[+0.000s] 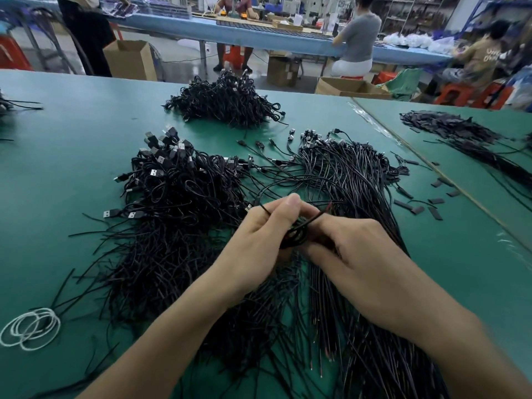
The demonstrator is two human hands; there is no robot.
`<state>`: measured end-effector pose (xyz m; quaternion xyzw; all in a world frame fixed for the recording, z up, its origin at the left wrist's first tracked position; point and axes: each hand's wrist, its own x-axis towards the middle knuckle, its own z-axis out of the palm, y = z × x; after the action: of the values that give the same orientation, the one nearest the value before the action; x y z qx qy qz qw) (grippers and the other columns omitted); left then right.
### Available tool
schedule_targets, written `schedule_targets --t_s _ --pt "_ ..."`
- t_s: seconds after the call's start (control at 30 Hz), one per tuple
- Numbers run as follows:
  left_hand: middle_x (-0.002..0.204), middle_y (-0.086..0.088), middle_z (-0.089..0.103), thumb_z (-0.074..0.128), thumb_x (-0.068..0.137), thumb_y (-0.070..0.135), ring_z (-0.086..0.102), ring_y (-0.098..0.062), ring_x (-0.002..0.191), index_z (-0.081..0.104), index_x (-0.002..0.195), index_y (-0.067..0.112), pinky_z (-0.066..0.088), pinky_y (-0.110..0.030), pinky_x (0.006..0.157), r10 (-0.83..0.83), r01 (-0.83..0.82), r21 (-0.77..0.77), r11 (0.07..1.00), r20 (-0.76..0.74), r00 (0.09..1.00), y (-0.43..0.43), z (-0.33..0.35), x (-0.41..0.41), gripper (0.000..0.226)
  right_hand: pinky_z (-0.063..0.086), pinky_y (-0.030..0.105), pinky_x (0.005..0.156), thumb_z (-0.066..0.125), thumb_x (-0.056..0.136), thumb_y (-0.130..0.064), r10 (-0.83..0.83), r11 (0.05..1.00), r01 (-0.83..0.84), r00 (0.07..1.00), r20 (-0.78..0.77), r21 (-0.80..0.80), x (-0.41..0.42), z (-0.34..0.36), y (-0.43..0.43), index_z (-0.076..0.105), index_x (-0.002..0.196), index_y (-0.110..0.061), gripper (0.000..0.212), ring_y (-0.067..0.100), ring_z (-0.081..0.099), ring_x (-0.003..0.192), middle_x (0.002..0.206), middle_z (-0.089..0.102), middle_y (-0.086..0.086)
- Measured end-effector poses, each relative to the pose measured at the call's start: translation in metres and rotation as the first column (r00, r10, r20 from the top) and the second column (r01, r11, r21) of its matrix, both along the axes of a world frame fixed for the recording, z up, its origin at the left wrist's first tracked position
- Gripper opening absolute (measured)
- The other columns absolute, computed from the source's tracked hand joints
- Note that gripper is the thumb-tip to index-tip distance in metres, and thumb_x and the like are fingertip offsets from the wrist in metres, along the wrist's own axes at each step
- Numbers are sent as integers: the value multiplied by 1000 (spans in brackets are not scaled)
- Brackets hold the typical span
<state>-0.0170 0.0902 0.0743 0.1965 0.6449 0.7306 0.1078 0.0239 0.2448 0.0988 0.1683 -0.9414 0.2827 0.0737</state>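
Black cable (299,231), coiled small at frame centre, sits pinched between my left hand (259,240) and right hand (355,254), both curled tight on it, so I should wind loops evenly and lift clear of the piles (178,182), with bare green table (72,133) at left for setting down.

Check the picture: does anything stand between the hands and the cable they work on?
Nothing visible does. The left hand and the right hand both grip the cable directly, its small coil pinched between their fingers above the loose cables on the table.
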Motion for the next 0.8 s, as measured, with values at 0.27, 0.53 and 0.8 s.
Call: schedule_targets --t_s 0.27,0.53,0.8 --pt "42 18 53 26 109 25 48 5 34 66 115 1 35 -4 40 131 -128 152 980 -8 991 2 1 5 47 51 13 69 67 91 -24 -103 871 145 988 114 -469 -4 -9 -20 68 89 -31 8 1 68 78 85 72 -18" --pt "37 11 39 27 108 41 27 0 32 76 99 19 24 -13 37 190 -189 160 969 10 982 2 -5 -1 54 48 12 61 61 96 -13 -116 887 138 990 75 -441 -1 -8 -28 66 83 -27 19 1 65 68 77 71 -14" --pt "50 -18 37 36 94 65 27 -21 43 75 75 6 19 -34 42 292 -291 33 956 -5 956 1 -15 -9 73 53 26 81 63 93 -12 -51 963 119 962 -268 243 6 -4 -32 64 97 -20 9 12 64 94 100 66 -6"
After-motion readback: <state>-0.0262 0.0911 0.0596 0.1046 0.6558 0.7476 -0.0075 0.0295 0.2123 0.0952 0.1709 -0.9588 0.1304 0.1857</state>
